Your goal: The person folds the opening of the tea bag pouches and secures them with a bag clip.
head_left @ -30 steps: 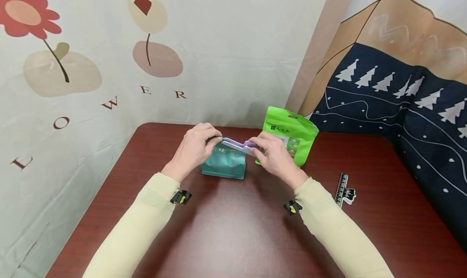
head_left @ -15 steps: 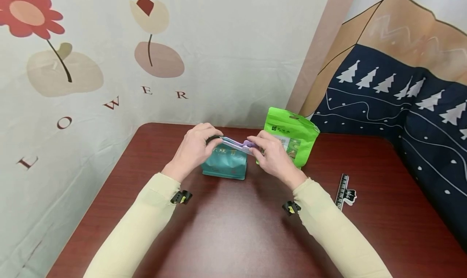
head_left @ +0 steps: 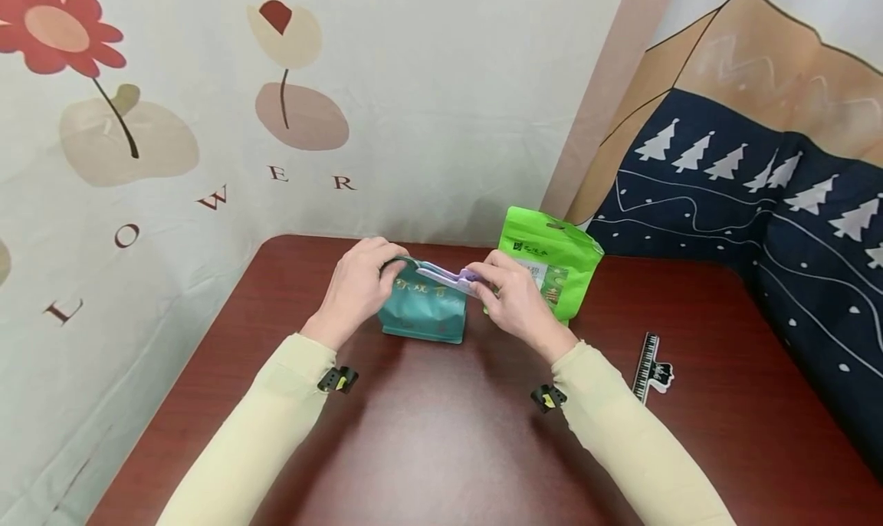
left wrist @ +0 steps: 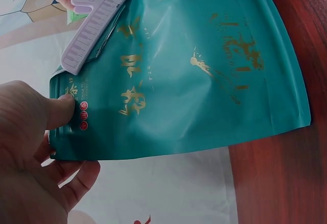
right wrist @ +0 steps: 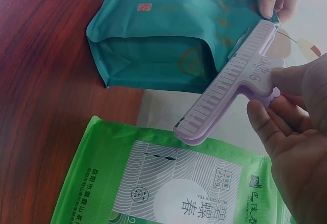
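Note:
A teal tea bag (head_left: 424, 311) with gold lettering stands upright near the back of the table. My left hand (head_left: 360, 281) pinches its top left corner between thumb and fingers, as the left wrist view shows. In my right hand (head_left: 513, 292) is a lilac bag clip (right wrist: 230, 86) with a piano-key pattern, gripped by its handles between thumb and fingers. The clip lies along the bag's top edge, its far end close to my left thumb (left wrist: 61, 109). How deep the bag's edge sits between the clip's two halves I cannot tell.
A bright green tea bag (head_left: 520, 231) stands just behind and right of my right hand. On the table (head_left: 428, 434) to the right lies a black-and-white piano-key clip (head_left: 647, 365). Fabric-covered walls (head_left: 448, 127) border the table's back and right.
My left hand has slid a little to the left along the bag's top, so more of the bag's top edge and the clip's end show. The right hand still holds the clip.

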{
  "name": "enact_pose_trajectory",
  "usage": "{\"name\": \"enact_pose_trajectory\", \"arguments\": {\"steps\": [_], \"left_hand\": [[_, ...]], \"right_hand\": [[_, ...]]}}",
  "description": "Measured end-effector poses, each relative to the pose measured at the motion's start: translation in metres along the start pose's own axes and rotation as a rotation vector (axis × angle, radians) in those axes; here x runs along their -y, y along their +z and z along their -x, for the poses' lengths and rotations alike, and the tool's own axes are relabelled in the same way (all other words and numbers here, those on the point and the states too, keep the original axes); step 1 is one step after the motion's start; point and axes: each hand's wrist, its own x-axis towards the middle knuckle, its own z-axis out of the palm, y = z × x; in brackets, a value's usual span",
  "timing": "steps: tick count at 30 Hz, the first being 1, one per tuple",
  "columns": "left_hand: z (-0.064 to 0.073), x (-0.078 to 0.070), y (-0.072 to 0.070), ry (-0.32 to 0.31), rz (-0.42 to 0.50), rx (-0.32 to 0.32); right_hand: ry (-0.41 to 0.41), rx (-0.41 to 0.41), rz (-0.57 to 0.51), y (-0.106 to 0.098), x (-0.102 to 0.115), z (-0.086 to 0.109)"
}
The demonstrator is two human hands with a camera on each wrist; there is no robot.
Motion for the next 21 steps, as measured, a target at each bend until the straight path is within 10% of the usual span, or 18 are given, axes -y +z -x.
{"name": "enact_pose_trajectory", "arguments": {"steps": [21], "left_hand": [[-0.0007, -0.0010, -0.0012, -0.003, -0.004, 0.013]], "right_hand": [[0.029, 0.047, -0.066, -0.0021, -0.0006, -0.0027]]}}
